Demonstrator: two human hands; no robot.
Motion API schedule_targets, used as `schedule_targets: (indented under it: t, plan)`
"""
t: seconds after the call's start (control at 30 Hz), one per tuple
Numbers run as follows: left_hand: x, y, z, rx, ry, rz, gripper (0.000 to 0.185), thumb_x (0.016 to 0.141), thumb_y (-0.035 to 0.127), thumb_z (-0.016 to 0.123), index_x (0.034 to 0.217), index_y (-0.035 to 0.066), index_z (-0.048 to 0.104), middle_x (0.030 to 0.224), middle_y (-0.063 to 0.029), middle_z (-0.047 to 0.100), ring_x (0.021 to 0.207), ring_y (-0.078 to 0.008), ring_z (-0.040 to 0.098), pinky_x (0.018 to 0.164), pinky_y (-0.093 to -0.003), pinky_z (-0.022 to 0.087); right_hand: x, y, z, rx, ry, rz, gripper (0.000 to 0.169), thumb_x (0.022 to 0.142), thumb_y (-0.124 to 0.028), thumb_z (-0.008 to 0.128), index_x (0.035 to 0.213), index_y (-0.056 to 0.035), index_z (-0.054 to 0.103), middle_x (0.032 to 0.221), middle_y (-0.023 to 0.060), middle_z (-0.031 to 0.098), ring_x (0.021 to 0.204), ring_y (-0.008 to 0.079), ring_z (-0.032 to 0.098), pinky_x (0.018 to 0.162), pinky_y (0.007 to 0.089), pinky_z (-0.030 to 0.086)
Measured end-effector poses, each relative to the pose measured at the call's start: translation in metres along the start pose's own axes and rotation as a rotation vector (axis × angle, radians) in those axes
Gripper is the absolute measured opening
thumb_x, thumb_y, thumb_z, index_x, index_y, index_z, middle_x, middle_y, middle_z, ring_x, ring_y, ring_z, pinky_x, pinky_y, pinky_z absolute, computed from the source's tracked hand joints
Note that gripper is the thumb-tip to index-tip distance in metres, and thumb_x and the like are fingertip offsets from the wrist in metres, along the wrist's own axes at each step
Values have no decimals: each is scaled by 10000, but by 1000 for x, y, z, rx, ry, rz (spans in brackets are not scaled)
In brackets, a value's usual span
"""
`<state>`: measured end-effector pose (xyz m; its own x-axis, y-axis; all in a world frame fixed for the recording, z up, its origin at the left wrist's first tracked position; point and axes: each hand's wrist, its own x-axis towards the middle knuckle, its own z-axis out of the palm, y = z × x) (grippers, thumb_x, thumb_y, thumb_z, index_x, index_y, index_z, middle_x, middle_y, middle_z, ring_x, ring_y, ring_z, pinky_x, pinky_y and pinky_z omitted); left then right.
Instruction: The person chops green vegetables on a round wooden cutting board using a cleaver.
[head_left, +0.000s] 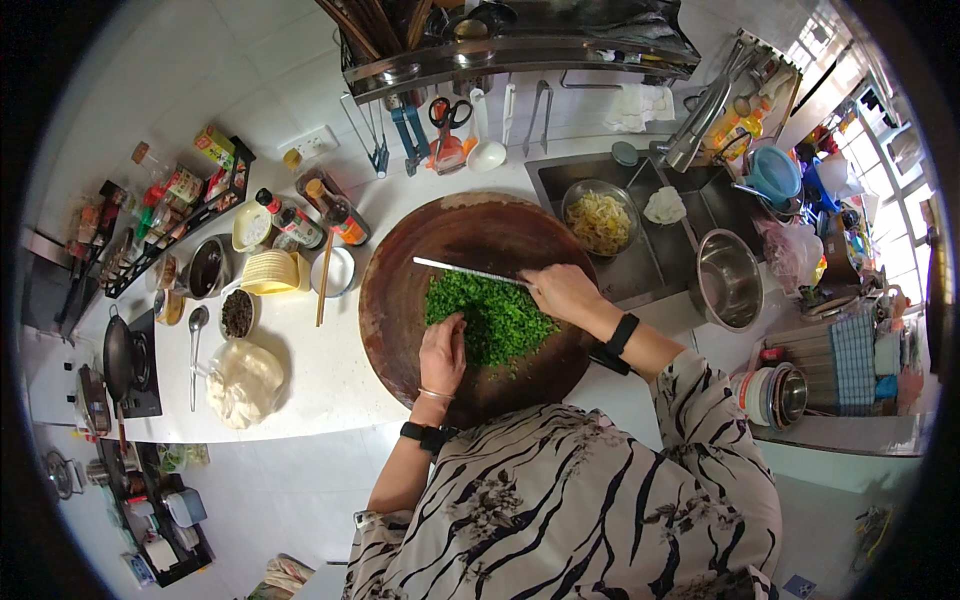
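A heap of finely chopped green leaves (491, 319) lies on a large round wooden board (397, 360) before me. My right hand (562, 295) is closed around the handle of a kitchen knife (469, 270), whose blade points left along the heap's far edge. At the near left edge of the greens is my left hand (443, 352), its fingers bent and close together, touching or just above them. Whether anything is under those fingertips is hidden.
Left on the counter stand sauce bottles (346, 217), a white bowl (332, 271) with chopsticks (325, 281) and a plastic bag (244, 382). Right are a sink (637, 274), a bowl of bean sprouts (598, 223) and a steel basin (727, 279). Scissors (450, 114) hang behind.
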<state>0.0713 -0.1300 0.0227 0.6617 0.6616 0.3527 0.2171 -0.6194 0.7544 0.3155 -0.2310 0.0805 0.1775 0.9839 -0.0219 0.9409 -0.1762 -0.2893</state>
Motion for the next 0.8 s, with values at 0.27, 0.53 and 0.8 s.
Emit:
schedule_targets:
  t: [0.27,0.53,0.8]
  plan:
    - [8,12,-7,76,-46,105,241,866,18,631,1107,35,642,1119,-157,619,988,-356,624,840,-395,526,21,11,0,-68,-8,-193,296,859,-119,571,1122,-63,695,677,173,645,627,352,641,572,465,521]
    - [1,-4,-13,20,-16,21,164,882,-15,608,1037,12,655,1024,-156,649,928,-347,634,804,-384,519,13,45,2,-75,94,-81,352,885,-132,544,1204,-66,678,691,171,656,599,328,624,583,444,527]
    - [28,-24,-20,77,30,46,149,945,30,547,1048,22,655,952,-165,650,875,-349,625,778,-396,504,-22,41,11,16,69,22,363,868,-123,562,1208,-47,666,705,169,657,623,332,631,599,446,525]
